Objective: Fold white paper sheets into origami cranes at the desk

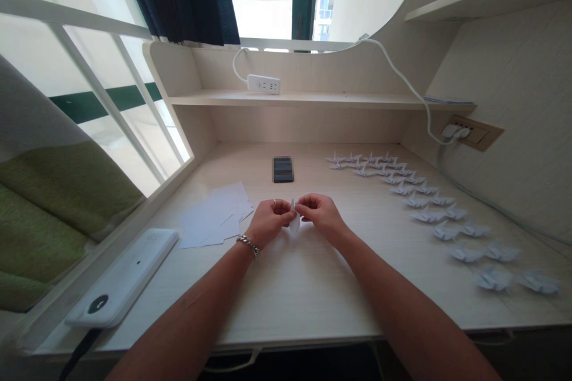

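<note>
Left hand and right hand pinch a seemingly unfinished white folded-paper piece between them; right of them stand finished-looking white paper birds, left, unfolded white paper sheets.

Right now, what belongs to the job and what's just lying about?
Apparently the job:
small folded white paper, between left hand and right hand;
flat white paper sheets;
white folded-paper birds.

Seemingly lying about:
small dark rectangular object;
long white rectangular device;
white rectangular power strip.
</note>
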Available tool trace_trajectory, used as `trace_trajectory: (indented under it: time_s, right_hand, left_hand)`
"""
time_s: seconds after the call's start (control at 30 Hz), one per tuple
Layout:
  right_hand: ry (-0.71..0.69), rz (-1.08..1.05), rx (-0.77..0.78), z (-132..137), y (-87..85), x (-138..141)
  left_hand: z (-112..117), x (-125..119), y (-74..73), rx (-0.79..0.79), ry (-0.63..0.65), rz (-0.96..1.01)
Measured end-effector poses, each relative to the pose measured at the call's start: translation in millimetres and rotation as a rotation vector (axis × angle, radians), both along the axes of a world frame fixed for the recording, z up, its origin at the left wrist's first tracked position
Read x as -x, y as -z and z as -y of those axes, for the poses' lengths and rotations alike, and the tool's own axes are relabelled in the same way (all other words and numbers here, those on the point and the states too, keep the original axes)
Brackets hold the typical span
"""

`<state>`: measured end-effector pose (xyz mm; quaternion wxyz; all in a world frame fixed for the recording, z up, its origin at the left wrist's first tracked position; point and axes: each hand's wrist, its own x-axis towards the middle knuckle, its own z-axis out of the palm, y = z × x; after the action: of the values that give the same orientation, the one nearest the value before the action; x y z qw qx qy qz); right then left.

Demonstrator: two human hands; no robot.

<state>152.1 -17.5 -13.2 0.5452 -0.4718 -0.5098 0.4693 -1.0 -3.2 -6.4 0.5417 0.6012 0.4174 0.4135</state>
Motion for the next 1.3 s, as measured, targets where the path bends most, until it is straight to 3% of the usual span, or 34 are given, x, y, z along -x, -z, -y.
trace_trajectory:
  time_s: [0.27,0.47,0.9,1.13,1.3]
  right_hand:
    - [0.0,-0.05,-0.004,1.9,-4.3,-2.0]
    - [-0.048,0.045,-0.125,-0.6,0.6,-3.8]
    - [-0.014,-0.115,-0.035,0.6,-5.4,-4.0]
    - [-0.047,-0.16,0.006,0.9,-2.9,-4.5]
    - [-0.172,-0.021,0.088,2.0,1.6,-1.7]
  left_hand:
    - [1.4,-1.1,0.0,-0.015,0.003,-0.045]
    - [-0.4,0.7,2.9,-0.058,-0.017,-0.17]
    - [-0.2,1.0,4.0,-0.131,0.046,-0.232]
    - [-1.7,-0.1,5.4,-0.097,0.045,-0.151]
    - [-3.6,1.6,4.0,-0.035,-0.081,0.036]
